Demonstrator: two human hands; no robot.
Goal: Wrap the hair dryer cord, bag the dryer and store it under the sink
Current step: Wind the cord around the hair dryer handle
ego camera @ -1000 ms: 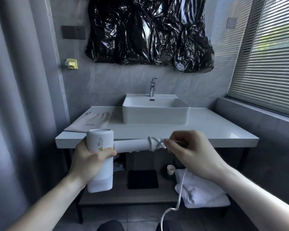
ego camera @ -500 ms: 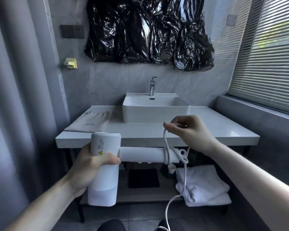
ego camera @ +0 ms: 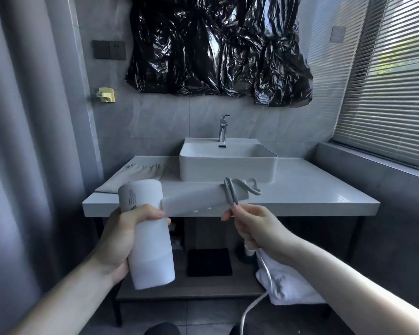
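My left hand [ego camera: 121,240] grips the barrel of the white hair dryer [ego camera: 148,235], whose handle points right, level with the counter's front edge. The grey cord [ego camera: 232,192] is looped a few times around the handle's far end. My right hand [ego camera: 254,226] sits just below those loops and pinches the cord; the rest of the cord [ego camera: 257,303] hangs down past my wrist toward the floor. A beige drawstring bag [ego camera: 136,172] lies flat on the counter left of the sink [ego camera: 228,165].
The counter [ego camera: 312,192] carries the basin and a tap [ego camera: 223,128]. Below it, an open shelf [ego camera: 191,291] holds a black mat [ego camera: 209,262], folded white towels [ego camera: 288,286] and a small cup. Black plastic covers the mirror; window blinds are at right.
My right hand dropped from above the handle to below it, carrying the cord round another turn. The dryer rose slightly and the loops lie tighter at the handle's end.
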